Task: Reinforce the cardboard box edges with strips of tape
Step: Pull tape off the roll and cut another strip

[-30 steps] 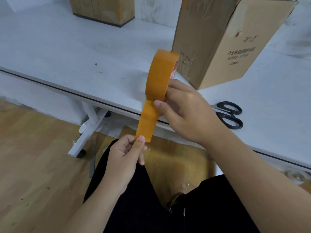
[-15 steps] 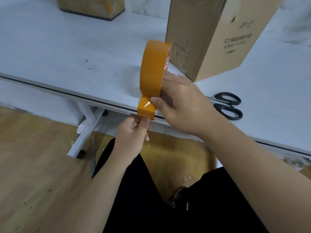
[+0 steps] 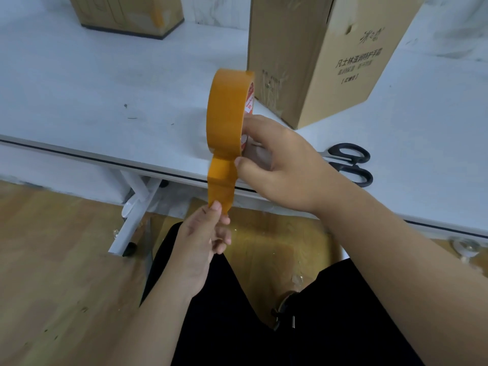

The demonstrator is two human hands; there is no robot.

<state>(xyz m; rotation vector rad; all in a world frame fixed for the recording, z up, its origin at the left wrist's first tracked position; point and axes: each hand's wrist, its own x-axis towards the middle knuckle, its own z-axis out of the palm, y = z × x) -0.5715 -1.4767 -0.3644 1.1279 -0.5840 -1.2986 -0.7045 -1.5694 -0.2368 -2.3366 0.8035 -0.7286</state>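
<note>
My right hand (image 3: pixel 282 165) grips an orange tape roll (image 3: pixel 227 112), held upright above the white table's front edge, fingers through its core. A short strip of tape (image 3: pixel 221 180) hangs down from the roll. My left hand (image 3: pixel 203 241) pinches the strip's lower end between thumb and fingers, below the table edge. A tall cardboard box (image 3: pixel 322 54) with printed text stands on the table just behind and to the right of the roll.
Black-handled scissors (image 3: pixel 348 165) lie on the white table (image 3: pixel 92 83) right of my right hand. A second cardboard box (image 3: pixel 126 14) sits at the back left. Below are a wooden floor, the table's white leg (image 3: pixel 134 207) and my dark-trousered legs.
The pulled strip went from long to very short half a second ago and is now somewhat longer again; my left hand has moved down with its end. The roll stays in my right hand.
</note>
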